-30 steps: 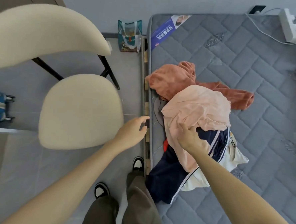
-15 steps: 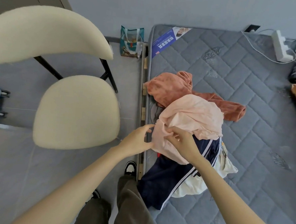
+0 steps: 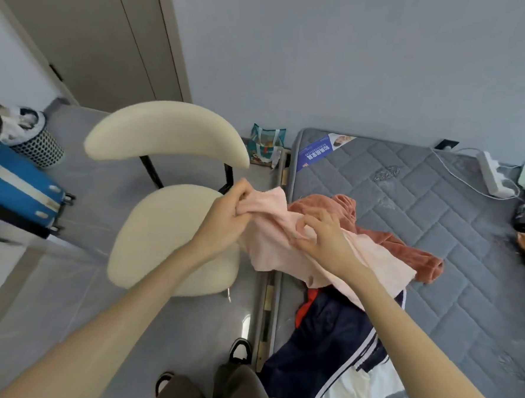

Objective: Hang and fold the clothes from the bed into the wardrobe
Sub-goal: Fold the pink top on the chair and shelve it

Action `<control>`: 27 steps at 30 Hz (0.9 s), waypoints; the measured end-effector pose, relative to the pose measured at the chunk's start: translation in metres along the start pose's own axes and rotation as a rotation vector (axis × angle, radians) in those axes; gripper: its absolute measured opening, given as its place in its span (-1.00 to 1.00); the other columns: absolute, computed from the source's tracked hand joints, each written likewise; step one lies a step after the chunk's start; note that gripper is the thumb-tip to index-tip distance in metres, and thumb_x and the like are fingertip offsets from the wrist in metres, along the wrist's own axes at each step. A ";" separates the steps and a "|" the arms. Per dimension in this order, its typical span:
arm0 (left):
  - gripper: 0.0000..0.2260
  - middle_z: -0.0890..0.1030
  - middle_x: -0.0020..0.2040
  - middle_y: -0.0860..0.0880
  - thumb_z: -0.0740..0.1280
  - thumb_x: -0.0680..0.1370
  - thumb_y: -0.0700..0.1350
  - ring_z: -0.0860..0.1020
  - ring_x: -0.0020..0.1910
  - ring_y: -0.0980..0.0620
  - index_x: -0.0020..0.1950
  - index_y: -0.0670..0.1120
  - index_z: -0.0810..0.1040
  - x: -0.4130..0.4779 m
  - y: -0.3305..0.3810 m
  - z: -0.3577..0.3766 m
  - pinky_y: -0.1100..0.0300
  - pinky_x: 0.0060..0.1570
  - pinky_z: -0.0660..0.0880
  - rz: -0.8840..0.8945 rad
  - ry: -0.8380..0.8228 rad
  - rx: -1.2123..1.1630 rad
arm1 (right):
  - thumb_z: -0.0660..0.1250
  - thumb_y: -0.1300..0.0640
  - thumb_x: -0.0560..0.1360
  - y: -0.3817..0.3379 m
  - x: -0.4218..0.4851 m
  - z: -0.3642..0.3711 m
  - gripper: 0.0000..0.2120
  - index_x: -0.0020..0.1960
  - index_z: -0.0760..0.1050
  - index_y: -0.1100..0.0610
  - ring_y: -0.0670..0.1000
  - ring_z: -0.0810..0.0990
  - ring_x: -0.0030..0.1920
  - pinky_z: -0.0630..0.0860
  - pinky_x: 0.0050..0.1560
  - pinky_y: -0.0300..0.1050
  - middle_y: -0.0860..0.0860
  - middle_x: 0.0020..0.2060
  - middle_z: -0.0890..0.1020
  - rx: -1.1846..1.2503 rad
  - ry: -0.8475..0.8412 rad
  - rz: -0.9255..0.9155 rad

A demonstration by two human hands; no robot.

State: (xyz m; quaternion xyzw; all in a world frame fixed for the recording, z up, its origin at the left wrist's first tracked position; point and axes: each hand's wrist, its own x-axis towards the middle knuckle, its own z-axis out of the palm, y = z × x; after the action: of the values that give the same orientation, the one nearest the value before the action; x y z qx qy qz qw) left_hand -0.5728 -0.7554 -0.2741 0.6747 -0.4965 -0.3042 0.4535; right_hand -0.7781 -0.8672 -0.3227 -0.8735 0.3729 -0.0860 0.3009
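A pale pink garment (image 3: 282, 249) is lifted off the pile at the bed's left edge. My left hand (image 3: 226, 215) grips its upper left corner above the gap between chair and bed. My right hand (image 3: 320, 236) pinches the fabric a little to the right. Under it lie a rust-orange fleece top (image 3: 384, 240), a navy garment with white stripes (image 3: 326, 344) and a white piece (image 3: 363, 389) on the grey quilted mattress (image 3: 423, 208). Tall grey wardrobe doors (image 3: 111, 42) stand at the upper left.
A cream chair (image 3: 166, 236) stands just left of the bed. A blue suitcase (image 3: 16, 190) and a dotted basket (image 3: 37, 142) sit at far left. A small bag (image 3: 266, 146) leans on the wall. A power strip (image 3: 493, 173) with cables lies at the bed's far right.
Both hands have raised the pink garment up and leftward off the pile. The view has tilted up, bringing the wall and wardrobe doors into sight.
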 end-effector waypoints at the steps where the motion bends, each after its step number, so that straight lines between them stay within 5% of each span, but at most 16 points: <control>1: -0.71 0.44 -0.33 0.21 0.22 0.52 -0.35 0.35 -0.33 0.25 -0.19 0.04 0.30 0.001 0.007 -0.018 0.33 -0.32 0.26 0.016 0.051 -0.023 | 0.40 0.07 0.49 -0.006 0.006 0.001 -0.88 -0.06 0.48 0.07 0.06 0.46 0.08 0.36 0.09 -0.08 -0.01 0.08 0.56 -0.020 -0.029 0.012; 8: -0.79 0.42 -0.24 0.17 0.26 0.56 -0.29 0.42 -0.31 0.39 -0.13 -0.01 0.32 -0.022 0.031 -0.141 0.51 -0.34 0.33 0.019 0.386 -0.113 | 0.30 0.12 0.54 -0.076 0.044 0.028 -0.89 -0.05 0.38 0.12 0.11 0.57 -0.17 0.50 -0.16 0.00 0.03 -0.18 0.64 -0.038 -0.036 0.077; 11: -0.86 0.46 -0.22 0.06 0.29 0.55 -0.31 0.45 -0.29 0.28 -0.08 -0.13 0.35 -0.040 0.037 -0.180 0.49 -0.30 0.35 0.013 0.396 -0.033 | 0.38 0.11 0.52 -0.140 0.056 0.042 -0.87 -0.02 0.42 0.04 -0.03 0.59 -0.15 0.50 -0.10 -0.13 -0.10 -0.10 0.61 0.224 -0.062 -0.044; 14: -0.84 0.40 -0.26 -0.03 0.35 0.53 -0.26 0.38 -0.28 0.09 -0.08 -0.25 0.37 -0.056 0.041 -0.214 0.26 -0.28 0.31 0.016 0.353 0.056 | 0.44 -0.12 0.42 -0.223 0.063 0.049 -0.69 0.12 0.46 -0.18 -0.21 0.57 0.02 0.53 0.01 -0.25 -0.30 0.07 0.56 0.442 -0.152 -0.189; 16: -0.80 0.32 -0.32 0.02 0.39 0.51 -0.23 0.30 -0.31 0.08 -0.16 -0.17 0.36 -0.066 0.049 -0.236 0.22 -0.31 0.23 0.039 0.342 0.085 | 0.41 -0.24 0.39 -0.271 0.066 0.053 -0.61 0.19 0.49 -0.22 -0.25 0.53 0.12 0.52 0.11 -0.21 -0.33 0.12 0.55 0.490 -0.179 -0.269; 20: -0.72 0.31 -0.40 0.14 0.42 0.47 -0.16 0.27 -0.38 0.18 -0.23 0.02 0.31 -0.082 0.067 -0.284 0.28 -0.37 0.21 0.129 0.389 0.217 | 0.36 0.07 0.55 -0.339 0.070 0.057 -0.81 0.12 0.59 0.10 0.01 0.60 0.11 0.51 0.19 0.10 -0.04 0.04 0.66 0.560 -0.179 -0.389; 24: -0.73 0.49 -0.33 0.17 0.44 0.38 0.09 0.45 -0.32 0.20 -0.09 0.16 0.35 -0.098 0.076 -0.334 0.17 -0.24 0.41 0.179 0.513 0.302 | 0.24 0.15 0.62 -0.384 0.070 0.047 -0.87 0.05 0.55 0.15 0.02 0.58 -0.02 0.52 0.14 0.17 0.03 -0.07 0.64 0.637 -0.150 -0.451; 27: -0.48 0.53 -0.30 0.12 0.47 0.22 0.34 0.49 -0.29 0.16 0.06 0.29 0.33 -0.113 0.065 -0.371 0.17 -0.28 0.41 0.126 0.529 0.418 | 0.18 0.14 0.64 -0.411 0.076 0.036 -0.86 0.05 0.50 0.16 -0.04 0.50 -0.07 0.51 0.07 0.17 0.00 -0.12 0.55 0.712 -0.061 -0.437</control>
State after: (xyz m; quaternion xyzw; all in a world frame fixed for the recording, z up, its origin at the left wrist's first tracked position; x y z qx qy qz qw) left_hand -0.3159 -0.5398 -0.0694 0.7768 -0.4538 0.0183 0.4363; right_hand -0.4645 -0.6813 -0.1145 -0.7755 0.1166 -0.2458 0.5697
